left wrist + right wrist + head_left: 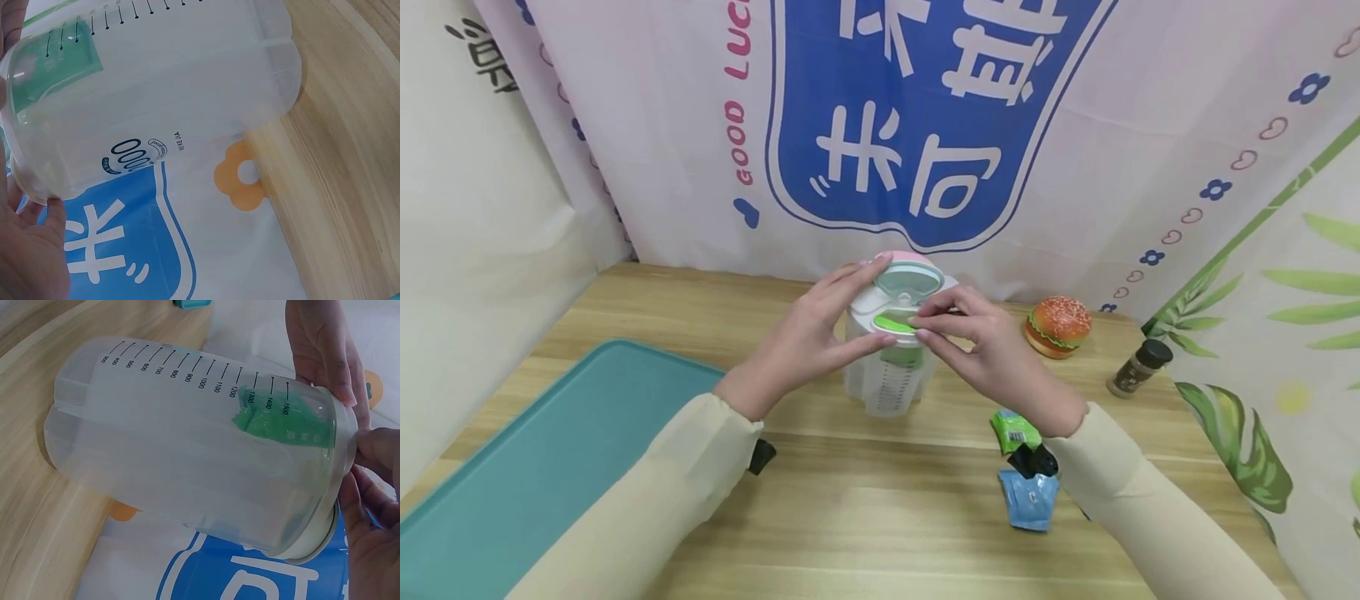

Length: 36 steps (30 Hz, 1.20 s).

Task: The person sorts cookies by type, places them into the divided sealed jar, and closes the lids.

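A clear plastic storage container with measuring marks stands upright on the table, its pink-topped flap raised. My left hand grips the white lid from the left, thumb at the front and fingers toward the flap. With thumb and fingertips my right hand pinches a green packet at the lid's opening. The packet's lower part hangs inside the container's top, seen through its wall in the right wrist view.
At right on the wooden table lie another green packet and a blue packet. A toy hamburger and a black-capped shaker bottle are farther back. On the left is a teal tray; a printed curtain hangs behind.
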### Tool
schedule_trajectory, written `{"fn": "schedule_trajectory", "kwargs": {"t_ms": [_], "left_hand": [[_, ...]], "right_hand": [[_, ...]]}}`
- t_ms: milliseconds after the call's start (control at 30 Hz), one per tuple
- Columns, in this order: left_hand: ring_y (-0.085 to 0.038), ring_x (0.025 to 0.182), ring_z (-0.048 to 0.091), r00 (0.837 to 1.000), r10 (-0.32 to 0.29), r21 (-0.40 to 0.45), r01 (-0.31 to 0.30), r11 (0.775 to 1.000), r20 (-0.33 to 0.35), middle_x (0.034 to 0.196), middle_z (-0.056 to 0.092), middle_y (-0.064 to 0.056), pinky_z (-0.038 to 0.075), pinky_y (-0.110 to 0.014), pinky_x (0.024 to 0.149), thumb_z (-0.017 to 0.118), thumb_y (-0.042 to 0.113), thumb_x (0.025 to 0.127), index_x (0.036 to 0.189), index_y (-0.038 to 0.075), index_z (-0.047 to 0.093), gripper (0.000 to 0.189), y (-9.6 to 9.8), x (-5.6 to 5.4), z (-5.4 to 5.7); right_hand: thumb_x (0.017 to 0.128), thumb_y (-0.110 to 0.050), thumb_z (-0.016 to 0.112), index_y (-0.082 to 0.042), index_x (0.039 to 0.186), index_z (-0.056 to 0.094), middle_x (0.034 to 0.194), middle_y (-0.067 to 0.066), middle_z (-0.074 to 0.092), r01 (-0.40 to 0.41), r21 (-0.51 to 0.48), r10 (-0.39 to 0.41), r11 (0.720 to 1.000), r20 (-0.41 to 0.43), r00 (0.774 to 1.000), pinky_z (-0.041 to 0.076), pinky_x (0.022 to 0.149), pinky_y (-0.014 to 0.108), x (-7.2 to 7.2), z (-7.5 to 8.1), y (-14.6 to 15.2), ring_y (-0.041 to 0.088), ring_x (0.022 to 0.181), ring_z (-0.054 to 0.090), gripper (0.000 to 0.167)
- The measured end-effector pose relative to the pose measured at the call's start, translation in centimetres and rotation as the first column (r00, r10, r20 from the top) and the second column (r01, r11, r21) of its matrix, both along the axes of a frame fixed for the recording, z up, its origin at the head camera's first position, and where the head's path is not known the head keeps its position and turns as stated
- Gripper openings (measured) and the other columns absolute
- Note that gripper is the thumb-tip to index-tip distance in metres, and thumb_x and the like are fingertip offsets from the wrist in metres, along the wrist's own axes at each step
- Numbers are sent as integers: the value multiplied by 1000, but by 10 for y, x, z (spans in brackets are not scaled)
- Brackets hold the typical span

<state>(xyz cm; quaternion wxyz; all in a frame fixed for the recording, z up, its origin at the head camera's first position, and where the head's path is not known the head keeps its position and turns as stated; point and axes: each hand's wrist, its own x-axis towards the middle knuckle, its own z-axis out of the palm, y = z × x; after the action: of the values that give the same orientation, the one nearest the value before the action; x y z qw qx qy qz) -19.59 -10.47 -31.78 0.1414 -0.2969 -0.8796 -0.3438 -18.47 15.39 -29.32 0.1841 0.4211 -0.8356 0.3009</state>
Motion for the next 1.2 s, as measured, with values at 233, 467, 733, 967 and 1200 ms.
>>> {"fn": "schedule_trajectory", "kwargs": {"t_ms": [233,467,733,967,1200], "left_hand": [[-33,149,47,1000,-3,2,3,1000,3,166,43,-10,51,-58,115,82,44,91,166,38,26,94,2,-1,1],[-33,151,45,1000,-2,6,2,1000,10,166,43,-10,49,-59,117,82,42,91,166,36,27,94,2,1,2],[-33,153,43,1000,4,-4,-4,1000,13,167,42,-9,49,-60,117,82,42,91,166,36,27,94,1,2,1],[-33,154,43,1000,6,-10,-6,1000,12,167,42,-9,49,-61,116,81,44,91,166,38,25,94,1,1,0],[-34,154,42,1000,10,-10,-9,1000,10,167,42,-9,48,-62,116,81,44,92,166,38,25,93,1,1,1]], "right_hand": [[96,-6,75,-5,110,82,119,8,68,16,55,-16,998,-11,1000,64,86,33,1,0,2,21,114,61,15],[99,-11,73,-4,114,80,123,7,67,46,134,-47,990,5,999,64,86,33,3,4,0,21,116,59,19],[101,-12,70,-3,117,79,125,8,67,60,160,-64,985,23,998,64,89,34,4,4,-2,22,118,58,21],[99,-9,73,-3,113,80,124,9,68,50,107,-54,993,30,998,64,92,36,3,2,-1,23,118,60,17],[97,-7,75,-3,107,81,121,10,69,46,57,-48,997,38,998,64,93,38,1,0,0,23,116,62,13]]}}
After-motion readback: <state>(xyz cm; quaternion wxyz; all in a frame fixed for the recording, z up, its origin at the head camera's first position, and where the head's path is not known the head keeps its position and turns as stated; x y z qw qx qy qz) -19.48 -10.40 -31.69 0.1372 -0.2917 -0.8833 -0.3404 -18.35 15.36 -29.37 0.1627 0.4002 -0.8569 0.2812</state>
